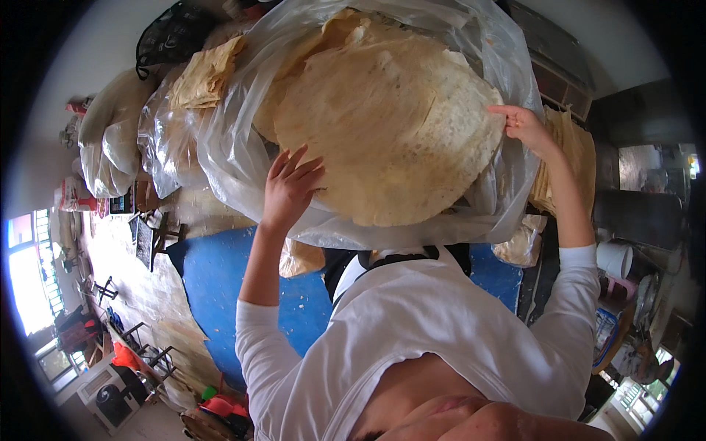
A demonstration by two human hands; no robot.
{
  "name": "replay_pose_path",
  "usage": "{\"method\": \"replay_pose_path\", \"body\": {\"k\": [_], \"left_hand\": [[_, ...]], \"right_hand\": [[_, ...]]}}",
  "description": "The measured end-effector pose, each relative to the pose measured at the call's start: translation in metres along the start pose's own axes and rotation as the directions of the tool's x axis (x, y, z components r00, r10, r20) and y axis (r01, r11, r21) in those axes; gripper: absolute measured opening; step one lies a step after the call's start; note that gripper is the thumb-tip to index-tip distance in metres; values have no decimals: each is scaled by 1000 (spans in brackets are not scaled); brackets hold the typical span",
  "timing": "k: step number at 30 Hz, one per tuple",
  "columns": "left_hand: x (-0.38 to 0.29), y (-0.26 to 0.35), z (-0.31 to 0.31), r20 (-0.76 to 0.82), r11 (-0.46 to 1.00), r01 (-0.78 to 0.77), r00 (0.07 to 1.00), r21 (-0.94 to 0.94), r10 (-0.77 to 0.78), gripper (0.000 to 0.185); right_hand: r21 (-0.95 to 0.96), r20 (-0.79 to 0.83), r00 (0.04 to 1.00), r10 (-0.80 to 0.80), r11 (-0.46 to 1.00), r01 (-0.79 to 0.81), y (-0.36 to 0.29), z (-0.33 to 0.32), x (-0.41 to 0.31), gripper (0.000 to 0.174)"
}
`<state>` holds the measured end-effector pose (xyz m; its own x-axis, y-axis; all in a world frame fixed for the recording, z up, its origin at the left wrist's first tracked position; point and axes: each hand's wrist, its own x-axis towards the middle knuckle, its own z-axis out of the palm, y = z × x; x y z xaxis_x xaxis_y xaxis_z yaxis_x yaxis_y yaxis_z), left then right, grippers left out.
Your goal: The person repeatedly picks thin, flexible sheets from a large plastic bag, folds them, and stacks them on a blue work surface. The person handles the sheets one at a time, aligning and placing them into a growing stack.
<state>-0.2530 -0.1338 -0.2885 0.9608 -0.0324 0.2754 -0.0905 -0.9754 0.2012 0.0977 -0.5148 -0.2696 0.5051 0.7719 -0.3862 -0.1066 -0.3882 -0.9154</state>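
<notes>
A large, thin round flatbread sheet (380, 127) lies on a stack of similar sheets, inside an opened clear plastic bag (237, 160). My right hand (524, 129) pinches the right edge of the top sheet between thumb and fingers. At the lower left edge of that sheet is my left hand (292, 187), its fingers spread and nothing held in them. Whether the left fingertips touch the bread cannot be made out. Torn and folded flatbread (336, 33) shows at the far side of the stack.
Left of the bag, folded flatbread (204, 74) rests on filled plastic bags (118, 138). More folded sheets (571, 160) hang at the right. A blue mat (231, 292) covers the floor beneath me. Small wrapped packages (300, 259) sit below the bag. A white bucket (615, 260) stands at right.
</notes>
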Motion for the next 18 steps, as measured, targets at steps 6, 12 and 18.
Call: {"method": "replay_pose_path", "body": {"k": [6,12,18], "left_hand": [[-29,9,-28,223,891,86,975,-446,17,22],[-9,-29,15,376,175,601,674,-780,-636,17],[-6,-16,42,22,574,682,652,-453,-758,29]], "right_hand": [[-802,-90,978,-189,595,41,-10,-7,-28,34],[-158,-284,910,-303,950,267,-14,-17,29,10],[-889,-384,858,-340,386,-245,17,15,64,22]]}}
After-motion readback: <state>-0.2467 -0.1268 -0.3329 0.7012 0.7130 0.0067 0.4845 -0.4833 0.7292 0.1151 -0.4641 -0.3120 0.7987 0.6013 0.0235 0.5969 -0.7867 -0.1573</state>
